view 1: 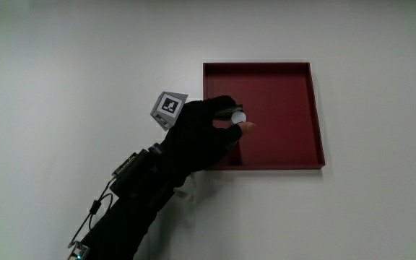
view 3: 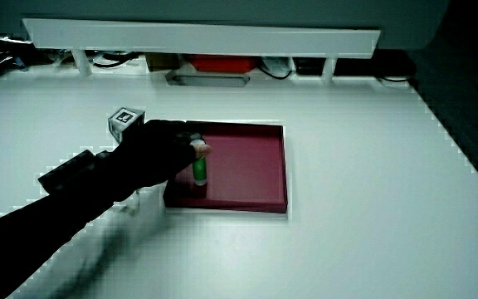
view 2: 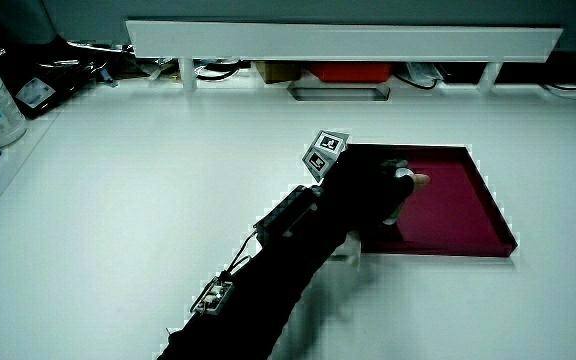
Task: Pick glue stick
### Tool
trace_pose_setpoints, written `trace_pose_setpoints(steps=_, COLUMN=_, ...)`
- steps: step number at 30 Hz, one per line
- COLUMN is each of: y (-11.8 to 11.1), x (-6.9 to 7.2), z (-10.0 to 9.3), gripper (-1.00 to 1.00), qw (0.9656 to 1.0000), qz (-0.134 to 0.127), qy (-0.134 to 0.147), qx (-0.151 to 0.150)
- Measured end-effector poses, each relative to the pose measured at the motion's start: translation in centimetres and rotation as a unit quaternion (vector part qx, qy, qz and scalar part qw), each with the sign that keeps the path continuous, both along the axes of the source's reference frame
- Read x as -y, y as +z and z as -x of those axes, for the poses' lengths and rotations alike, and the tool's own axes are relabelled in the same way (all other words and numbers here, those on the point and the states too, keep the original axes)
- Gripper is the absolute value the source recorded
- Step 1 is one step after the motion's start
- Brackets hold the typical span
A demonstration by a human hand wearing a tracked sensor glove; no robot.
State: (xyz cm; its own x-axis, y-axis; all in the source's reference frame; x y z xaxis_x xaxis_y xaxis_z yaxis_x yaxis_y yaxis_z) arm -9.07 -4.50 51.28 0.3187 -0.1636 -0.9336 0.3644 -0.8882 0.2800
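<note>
Main view, looking down: the hand (view 1: 202, 133) reaches over the edge of a dark red tray (view 1: 295, 155) lying on the white surface (view 1: 63, 65), and its fingers (view 1: 245, 128) pinch the white cap of the glue stick (view 1: 237, 115), which stands upright inside the tray near the wall closest to the hand. Only the round cap shows from above (the body is hidden beneath it). The patterned cube (view 1: 168, 108) sits on the back of the glove.

In a side view the hand (view 2: 363, 195) covers most of the glue stick (view 2: 402, 174), so little more than the pale cap and one bare fingertip can be made out above the tray (view 2: 488, 215).

In a side view the stick's green body (view 3: 199, 172) is plain to see, upright with its base on the tray (view 3: 264, 178) floor, and the fingers (view 3: 199, 150) close round its top.

To finish the pick well, I would judge that the grip should tighten before lifting, then rise straight up so the base clears the tray wall without tipping.
</note>
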Motion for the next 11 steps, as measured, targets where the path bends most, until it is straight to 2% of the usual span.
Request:
trace_pose_setpoints(steps=1, y=-0.3, x=0.0, z=0.1, gripper=1.00, qw=1.0000, qz=0.001, qy=-0.002, qx=-0.002)
trace_pose_setpoints(steps=2, y=-0.5, x=0.1, z=0.3, gripper=1.00, qw=0.9999, qz=0.001, qy=0.000, qx=0.012)
trace_pose_setpoints(steps=3, y=-1.0, x=0.3, z=0.3, gripper=1.00, qw=1.0000, qz=-0.005, qy=0.001, qx=0.002)
trace_pose_setpoints(steps=6, y=-2.4, x=0.6, z=0.8, gripper=1.00, qw=0.9999, qz=-0.014, qy=0.006, qx=0.004)
trace_pose_setpoints(steps=7, y=-2.9, x=0.7, z=0.9, gripper=1.00, qw=0.9997, qz=-0.023, qy=0.008, qx=-0.009)
trace_pose_setpoints(steps=8, y=-3.4, x=0.9, z=1.2, gripper=1.00, qw=0.9996, qz=-0.028, qy=0.009, qx=0.005)
trace_pose_setpoints(steps=9, y=-4.2, x=0.9, z=1.4, gripper=1.00, qw=0.9997, qz=-0.020, qy=0.012, qx=0.005)
trace_pose_setpoints(steps=10, y=-4.6, x=1.0, z=1.6, gripper=1.00, qw=0.9995, qz=-0.026, qy=0.010, qx=-0.016)
trace_pose_setpoints(steps=11, y=-5.3, x=1.2, z=2.0, gripper=1.00, qw=0.9995, qz=-0.026, qy=0.015, qx=0.006)
